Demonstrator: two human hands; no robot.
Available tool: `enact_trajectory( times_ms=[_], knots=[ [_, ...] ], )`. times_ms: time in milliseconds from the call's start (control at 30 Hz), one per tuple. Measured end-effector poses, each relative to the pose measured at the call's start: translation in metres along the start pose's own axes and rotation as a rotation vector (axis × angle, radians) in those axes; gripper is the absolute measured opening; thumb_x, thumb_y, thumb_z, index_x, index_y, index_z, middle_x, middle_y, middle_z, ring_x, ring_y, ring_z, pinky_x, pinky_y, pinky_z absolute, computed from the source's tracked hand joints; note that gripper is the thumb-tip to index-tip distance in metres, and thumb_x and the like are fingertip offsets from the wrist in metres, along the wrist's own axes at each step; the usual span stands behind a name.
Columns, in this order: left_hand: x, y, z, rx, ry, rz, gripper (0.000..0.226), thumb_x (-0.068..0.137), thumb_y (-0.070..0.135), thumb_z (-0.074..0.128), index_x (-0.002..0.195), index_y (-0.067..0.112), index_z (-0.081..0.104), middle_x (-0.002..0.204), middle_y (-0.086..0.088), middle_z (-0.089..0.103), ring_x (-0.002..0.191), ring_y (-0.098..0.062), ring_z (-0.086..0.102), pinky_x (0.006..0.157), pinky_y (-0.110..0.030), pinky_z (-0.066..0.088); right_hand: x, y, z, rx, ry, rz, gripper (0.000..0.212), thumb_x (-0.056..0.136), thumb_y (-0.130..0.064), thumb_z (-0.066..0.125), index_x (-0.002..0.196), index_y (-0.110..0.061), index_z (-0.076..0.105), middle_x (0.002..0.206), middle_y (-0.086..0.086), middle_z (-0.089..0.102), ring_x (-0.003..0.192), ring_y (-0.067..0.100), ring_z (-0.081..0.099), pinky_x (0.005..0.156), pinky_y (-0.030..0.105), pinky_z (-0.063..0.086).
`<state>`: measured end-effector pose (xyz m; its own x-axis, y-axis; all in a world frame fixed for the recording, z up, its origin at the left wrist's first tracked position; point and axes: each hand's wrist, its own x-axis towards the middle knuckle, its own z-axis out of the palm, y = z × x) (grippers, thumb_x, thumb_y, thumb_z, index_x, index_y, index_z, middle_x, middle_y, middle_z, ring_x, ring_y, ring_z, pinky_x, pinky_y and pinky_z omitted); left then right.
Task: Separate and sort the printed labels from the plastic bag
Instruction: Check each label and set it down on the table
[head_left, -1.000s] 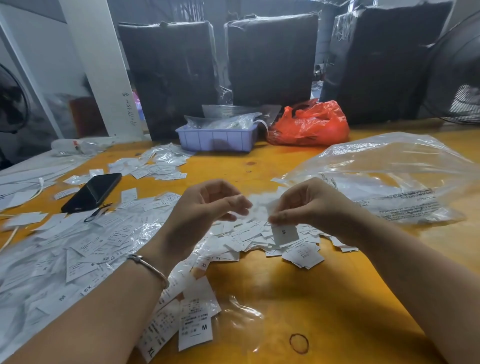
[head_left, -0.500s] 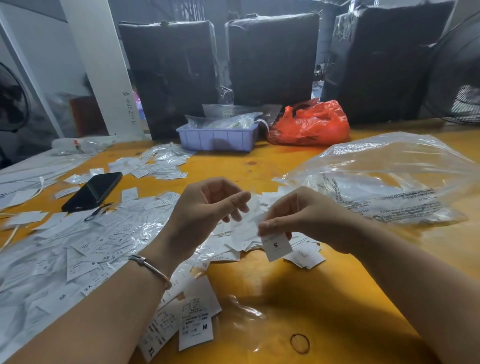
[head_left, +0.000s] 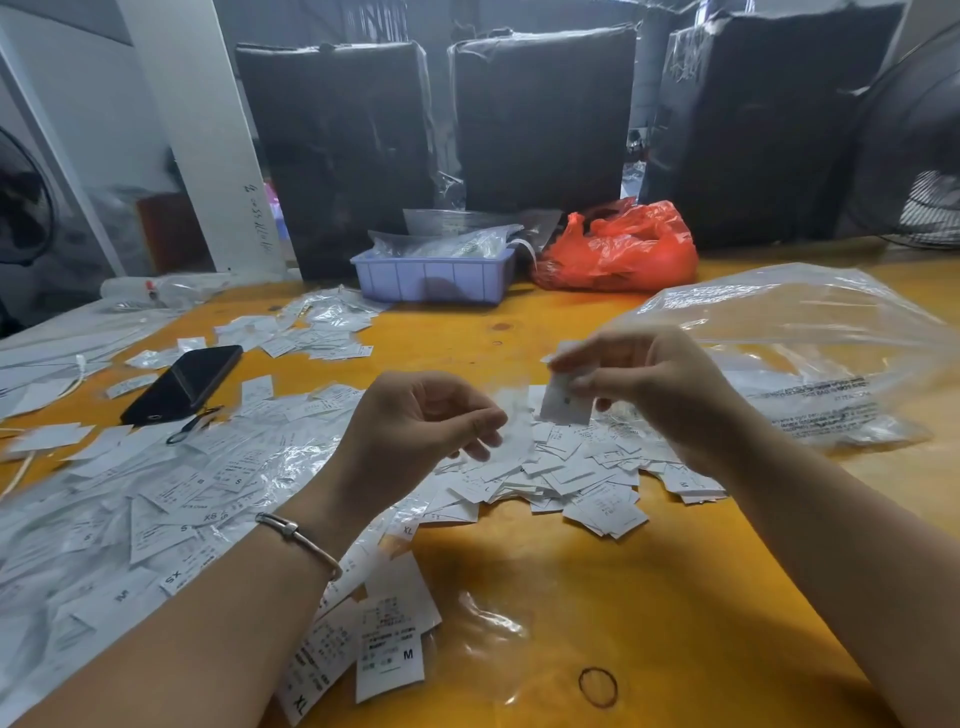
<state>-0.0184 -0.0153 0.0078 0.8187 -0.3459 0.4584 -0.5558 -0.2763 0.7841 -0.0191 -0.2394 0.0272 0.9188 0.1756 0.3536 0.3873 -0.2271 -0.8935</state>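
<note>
My right hand (head_left: 649, 384) pinches a small white printed label (head_left: 563, 402) and holds it raised above a heap of loose white labels (head_left: 582, 478) on the yellow table. My left hand (head_left: 421, 431) hovers just left of it with curled fingers; a blurred pale label seems to hang at its fingertips. A large clear plastic bag (head_left: 810, 338) with black print lies at the right, behind my right hand. More labels mixed with clear plastic (head_left: 156, 493) cover the table at the left. Labels marked M and XL (head_left: 387, 649) lie near the front edge.
A black phone (head_left: 182, 384) lies at the left among labels. A lilac tray (head_left: 431, 278) and a red plastic bag (head_left: 618, 249) stand at the back, before black wrapped boxes. A rubber band (head_left: 597, 687) lies near the front. A fan (head_left: 919, 156) stands at the far right.
My right hand has lifted the label up and to the right, away from the heap. My left hand stayed in place, its fingers curling a little more.
</note>
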Motion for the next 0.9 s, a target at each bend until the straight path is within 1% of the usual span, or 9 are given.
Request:
enact_trajectory(
  times_ms=[67,167,233,300,433,600,700,800,900],
  knots=[
    [0.000,-0.001,0.001,0.046,-0.011,0.031,0.019,0.074,0.023,0.073,0.083,0.006,0.073,0.072,-0.005,0.074,0.062,-0.018,0.071,0.057,-0.020,0.055,0.000,-0.003,-0.002,0.100,0.144,-0.042,0.038,0.077,0.008,0.067,0.107,-0.015,0.068,0.082,0.004,0.073,0.067,0.006,0.064,0.058,0.016,0.048],
    [0.001,-0.004,0.002,0.041,-0.012,0.034,0.023,0.072,0.021,0.076,0.082,0.001,0.073,0.071,-0.006,0.074,0.060,-0.018,0.071,0.059,-0.023,0.057,-0.002,-0.008,0.000,0.197,0.216,-0.113,0.054,0.074,0.006,0.072,0.120,-0.018,0.060,0.087,0.008,0.073,0.080,0.011,0.070,0.068,0.019,0.056],
    [0.001,-0.004,0.003,0.038,-0.018,0.042,0.022,0.071,0.019,0.077,0.081,0.000,0.073,0.070,-0.007,0.074,0.060,-0.017,0.070,0.058,-0.022,0.056,-0.004,-0.013,0.003,0.248,0.187,-0.160,0.049,0.068,0.000,0.077,0.112,-0.017,0.063,0.087,0.005,0.074,0.085,0.017,0.071,0.074,0.025,0.058],
    [0.001,-0.004,0.004,0.030,-0.026,0.052,0.021,0.071,0.018,0.077,0.081,0.000,0.073,0.070,-0.007,0.073,0.060,-0.015,0.070,0.057,-0.020,0.055,-0.006,-0.017,0.005,0.291,0.118,-0.203,0.038,0.062,-0.008,0.077,0.098,-0.011,0.066,0.083,0.001,0.074,0.083,0.017,0.071,0.073,0.026,0.057],
    [0.000,-0.002,0.004,0.037,-0.035,0.072,0.022,0.070,0.020,0.077,0.079,0.001,0.073,0.070,-0.006,0.073,0.060,-0.014,0.070,0.058,-0.020,0.056,-0.009,-0.018,0.010,0.170,0.059,-0.261,0.027,0.061,-0.013,0.077,0.084,-0.010,0.064,0.078,-0.004,0.072,0.079,0.012,0.069,0.071,0.023,0.056],
    [0.000,-0.002,0.005,0.038,-0.032,0.074,0.022,0.070,0.022,0.078,0.077,0.002,0.073,0.068,-0.005,0.073,0.059,-0.016,0.070,0.058,-0.023,0.057,-0.011,-0.020,0.012,0.080,0.098,-0.320,0.027,0.062,-0.015,0.079,0.084,-0.010,0.063,0.078,0.000,0.072,0.078,0.016,0.071,0.070,0.027,0.058],
    [0.000,-0.002,0.005,0.021,-0.022,0.060,0.023,0.069,0.022,0.078,0.077,0.001,0.073,0.068,-0.007,0.073,0.059,-0.018,0.069,0.058,-0.023,0.057,-0.011,-0.023,0.013,-0.009,0.128,-0.370,0.026,0.066,-0.010,0.082,0.084,-0.010,0.063,0.081,0.004,0.072,0.079,0.014,0.071,0.070,0.027,0.059],
    [0.000,-0.002,0.004,0.050,-0.022,0.065,0.022,0.070,0.023,0.077,0.077,0.003,0.073,0.068,-0.005,0.073,0.059,-0.017,0.070,0.058,-0.022,0.056,-0.011,-0.022,0.014,-0.180,0.166,-0.408,0.022,0.070,-0.004,0.081,0.083,-0.010,0.064,0.081,-0.002,0.071,0.077,0.008,0.069,0.068,0.029,0.059],
    [0.001,-0.002,0.002,0.061,-0.008,0.065,0.025,0.069,0.024,0.078,0.078,0.001,0.073,0.069,-0.005,0.073,0.059,-0.017,0.070,0.057,-0.022,0.056,-0.011,-0.020,0.015,-0.289,0.194,-0.433,0.019,0.072,-0.005,0.079,0.083,-0.012,0.065,0.082,-0.007,0.069,0.077,0.010,0.067,0.066,0.033,0.057]
  ],
)
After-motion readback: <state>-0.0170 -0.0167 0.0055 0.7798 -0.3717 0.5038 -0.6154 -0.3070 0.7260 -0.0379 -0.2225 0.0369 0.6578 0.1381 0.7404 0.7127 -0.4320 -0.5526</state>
